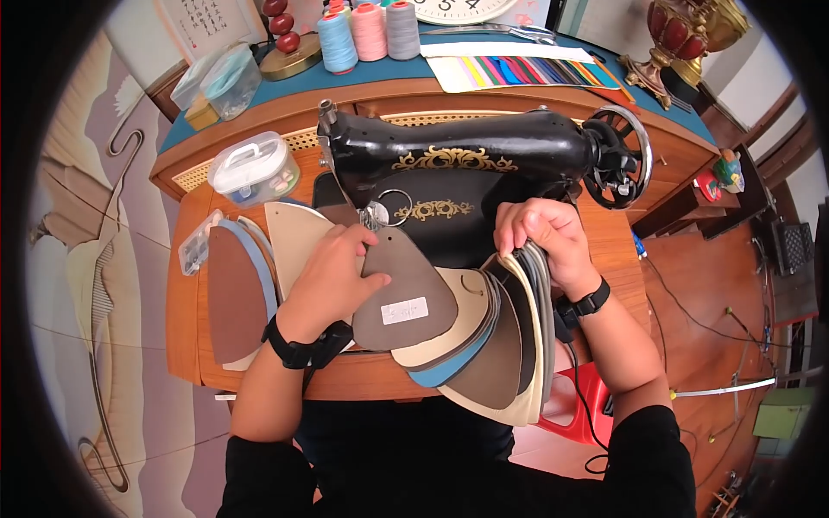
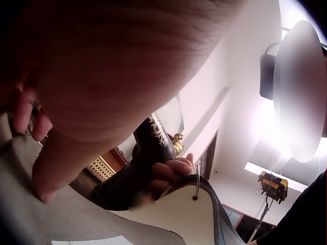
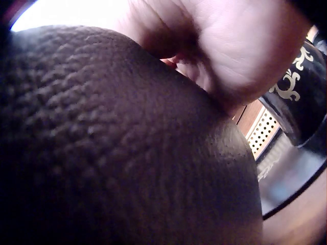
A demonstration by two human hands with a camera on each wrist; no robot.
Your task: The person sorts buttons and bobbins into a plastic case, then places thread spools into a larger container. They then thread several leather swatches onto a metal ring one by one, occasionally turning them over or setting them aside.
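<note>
In the head view, my left hand (image 1: 332, 281) holds a grey-brown leather swatch (image 1: 406, 285) with a white handwritten label (image 1: 404, 311). Its thumb lies on the swatch's face, while the fingers curl by the upper edge near a small punched hole. My right hand (image 1: 553, 237) grips the narrow top of a fanned bundle of leather swatches (image 1: 540, 345) in cream, blue and grey tones. A metal ring (image 2: 197, 178) passes through a cream swatch (image 2: 189, 212) in the left wrist view. Dark grained leather (image 3: 127, 143) fills much of the right wrist view.
A black sewing machine (image 1: 458, 142) stands behind the swatches, its handwheel (image 1: 617, 155) at right. More swatches (image 1: 237, 298) and a lidded plastic box (image 1: 255, 168) lie left. Thread spools (image 1: 370, 33) and a colour strip card (image 1: 522, 72) sit on the rear shelf.
</note>
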